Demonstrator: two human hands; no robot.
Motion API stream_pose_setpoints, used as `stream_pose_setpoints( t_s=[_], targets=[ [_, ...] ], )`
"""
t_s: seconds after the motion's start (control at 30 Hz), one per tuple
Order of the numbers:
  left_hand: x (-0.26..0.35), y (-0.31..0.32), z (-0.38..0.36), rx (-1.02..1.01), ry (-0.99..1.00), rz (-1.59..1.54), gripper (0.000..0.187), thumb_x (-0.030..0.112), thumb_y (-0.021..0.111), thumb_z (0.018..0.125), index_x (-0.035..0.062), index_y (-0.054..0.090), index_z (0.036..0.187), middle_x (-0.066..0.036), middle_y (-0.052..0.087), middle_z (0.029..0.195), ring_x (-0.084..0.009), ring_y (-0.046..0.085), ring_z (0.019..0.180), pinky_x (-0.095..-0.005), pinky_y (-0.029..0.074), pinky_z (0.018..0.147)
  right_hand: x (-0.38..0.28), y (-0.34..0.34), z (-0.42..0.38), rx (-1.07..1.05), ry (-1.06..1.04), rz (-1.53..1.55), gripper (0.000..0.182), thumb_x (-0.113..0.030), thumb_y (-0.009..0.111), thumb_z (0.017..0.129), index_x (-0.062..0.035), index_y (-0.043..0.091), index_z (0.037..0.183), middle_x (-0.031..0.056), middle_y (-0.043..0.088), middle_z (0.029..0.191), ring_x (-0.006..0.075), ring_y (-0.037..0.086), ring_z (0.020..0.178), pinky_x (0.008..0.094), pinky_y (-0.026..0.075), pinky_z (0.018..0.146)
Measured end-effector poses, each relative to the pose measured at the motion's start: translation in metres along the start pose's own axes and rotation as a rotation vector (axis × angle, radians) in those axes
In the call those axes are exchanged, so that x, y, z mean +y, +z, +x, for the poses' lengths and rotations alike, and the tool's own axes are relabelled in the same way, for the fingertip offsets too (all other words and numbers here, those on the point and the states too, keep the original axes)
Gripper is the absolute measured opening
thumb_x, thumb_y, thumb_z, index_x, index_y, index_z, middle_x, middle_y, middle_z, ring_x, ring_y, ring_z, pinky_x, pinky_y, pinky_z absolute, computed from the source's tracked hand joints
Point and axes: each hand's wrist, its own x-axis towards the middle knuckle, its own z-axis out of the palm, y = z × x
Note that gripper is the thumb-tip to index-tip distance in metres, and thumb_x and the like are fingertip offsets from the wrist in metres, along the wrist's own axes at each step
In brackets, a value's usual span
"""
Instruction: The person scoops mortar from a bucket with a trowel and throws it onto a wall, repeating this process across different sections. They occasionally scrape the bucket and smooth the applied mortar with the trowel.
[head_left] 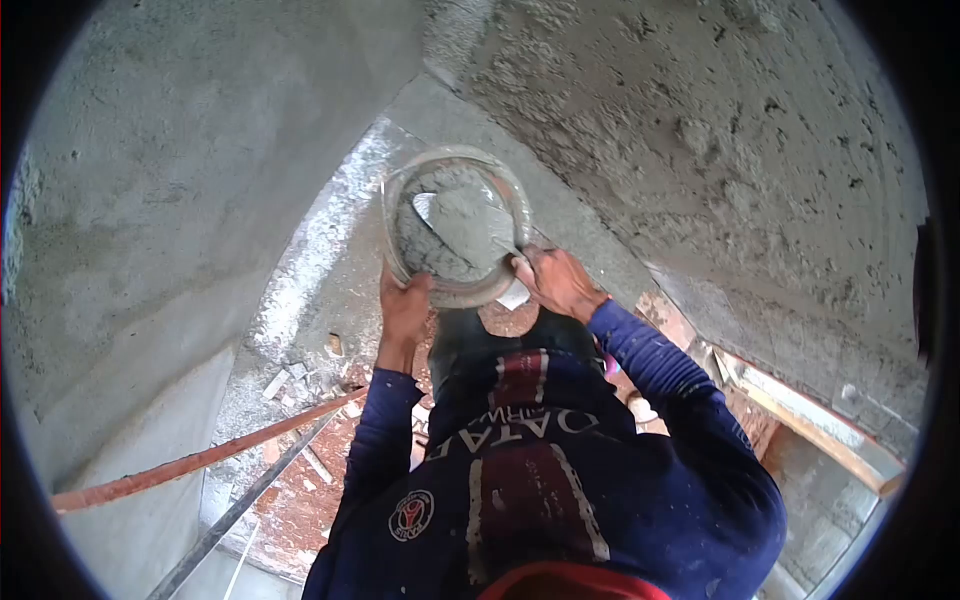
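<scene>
A round bucket [395, 240] of wet grey mortar is held out in front of my body. My left hand [407, 308] grips its near-left rim, with the thumb over the edge. Inside lies a trowel [424, 207], its blade mostly covered by a heap of mortar [462, 215]. At the near-right rim my right hand [558, 280] is closed around the trowel's handle, most of which the fingers hide. A small pale flat piece [514, 295] shows just below the rim beside this hand.
Rough wet plaster covers the right wall [690, 130]; the left wall [220, 160] is smoother. A reddish bar [210, 458] and a dark pole [245, 505] slant across the lower left. Rubble [290, 380] litters the floor. A wooden strip [815, 440] lies at lower right.
</scene>
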Motion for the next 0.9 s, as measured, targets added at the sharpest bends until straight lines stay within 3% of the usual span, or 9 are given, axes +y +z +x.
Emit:
stream_pose_setpoints(
  t_s=[0.1, 0.4, 0.47, 0.5, 0.53, 0.73, 0.8, 0.87, 0.9],
  targets=[
    [0.009, 0.007, -0.007, 0.002, -0.014, -0.073, 0.055, -0.012, 0.047, 0.08, -0.0012, 0.047, 0.134, -0.009, 0.063, 0.118, -0.0207, 0.061, 0.106, -0.0322, 0.048, 0.093, 0.001, 0.003, -0.011, 0.224, -0.107, 0.103, 0.043, -0.038, 0.051, 0.096, 0.0028, 0.062, 0.095, 0.0283, 0.063, 0.069, 0.0472, 0.063, 0.068, 0.0524, 0.051, 0.064],
    [-0.017, 0.005, -0.027, 0.196, -0.102, 0.096, 0.048, -0.005, 0.056, 0.079, -0.0021, 0.052, 0.126, -0.01, 0.062, 0.113, -0.0212, 0.061, 0.098, -0.033, 0.05, 0.084, 0.01, -0.022, -0.007, 0.047, -0.144, -0.011, 0.039, -0.033, 0.053, 0.096, 0.0034, 0.061, 0.107, 0.0288, 0.064, 0.077, 0.0461, 0.063, 0.072, 0.051, 0.052, 0.067],
    [-0.016, 0.009, -0.039, 0.394, -0.295, 0.103, 0.048, -0.001, 0.058, 0.08, -0.0023, 0.048, 0.127, -0.007, 0.059, 0.093, -0.0149, 0.059, 0.075, -0.0291, 0.047, 0.06, -0.012, -0.048, -0.02, 0.048, -0.219, 0.008, 0.036, -0.032, 0.054, 0.096, 0.001, 0.061, 0.107, 0.0265, 0.065, 0.076, 0.0438, 0.064, 0.07, 0.0495, 0.053, 0.067],
    [-0.024, 0.012, -0.047, 0.432, -0.177, 0.015, 0.04, -0.003, 0.059, 0.079, -0.0023, 0.056, 0.119, -0.013, 0.063, 0.102, -0.0225, 0.062, 0.087, -0.0325, 0.052, 0.078, -0.026, -0.06, -0.03, 0.034, -0.24, 0.044, 0.033, -0.03, 0.054, 0.096, -0.0002, 0.062, 0.107, 0.0254, 0.066, 0.077, 0.0424, 0.065, 0.069, 0.0487, 0.054, 0.067],
    [-0.041, 0.002, -0.05, 0.413, -0.134, -0.002, 0.049, 0.001, 0.061, 0.083, 0.0002, 0.047, 0.13, -0.007, 0.06, 0.092, -0.0154, 0.06, 0.071, -0.03, 0.048, 0.055, -0.028, -0.062, -0.032, -0.051, -0.39, 0.112, 0.033, -0.031, 0.055, 0.095, -0.0009, 0.062, 0.106, 0.0234, 0.065, 0.074, 0.0415, 0.064, 0.067, 0.0481, 0.054, 0.067],
    [-0.133, -0.031, -0.13, 0.721, -0.191, -0.281, 0.034, 0.005, 0.064, 0.088, 0.0021, 0.055, 0.12, -0.005, 0.062, 0.094, -0.0189, 0.061, 0.076, -0.0321, 0.053, 0.069, -0.006, -0.083, -0.022, -0.451, -0.96, 0.519, 0.034, -0.032, 0.056, 0.091, 0.002, 0.06, 0.091, 0.0184, 0.061, 0.07, 0.0326, 0.066, 0.07, 0.0441, 0.053, 0.068],
    [-0.131, 0.006, -0.151, 0.823, -0.185, -0.167, 0.025, 0.003, 0.059, 0.083, -0.0004, 0.058, 0.107, -0.006, 0.061, 0.089, -0.0186, 0.06, 0.073, -0.0314, 0.051, 0.067, 0.052, -0.1, 0.016, -0.9, -0.65, 0.642, 0.039, -0.041, 0.061, 0.094, -0.0028, 0.065, 0.102, 0.005, 0.063, 0.08, 0.0103, 0.061, 0.067, 0.0296, 0.053, 0.06],
    [-0.12, 0.038, -0.168, 0.918, -0.261, -0.072, 0.026, 0.0, 0.051, 0.074, -0.0044, 0.059, 0.098, -0.007, 0.06, 0.08, -0.0183, 0.056, 0.068, -0.0311, 0.048, 0.064, 0.114, -0.185, 0.038, -0.662, -0.472, 0.481, 0.041, -0.041, 0.064, 0.092, -0.0047, 0.068, 0.109, 0.0038, 0.067, 0.089, 0.0128, 0.063, 0.072, 0.0291, 0.056, 0.063],
    [-0.14, 0.029, -0.186, 0.944, -0.259, -0.077, 0.026, 0.0, 0.051, 0.074, -0.0044, 0.059, 0.098, -0.007, 0.06, 0.08, -0.0183, 0.056, 0.068, -0.0311, 0.048, 0.064, 0.17, -0.211, 0.059, -0.689, -0.313, 0.936, 0.037, -0.036, 0.066, 0.089, -0.0054, 0.069, 0.11, 0.0068, 0.069, 0.094, 0.0129, 0.064, 0.073, 0.0303, 0.057, 0.063]
  ],
)
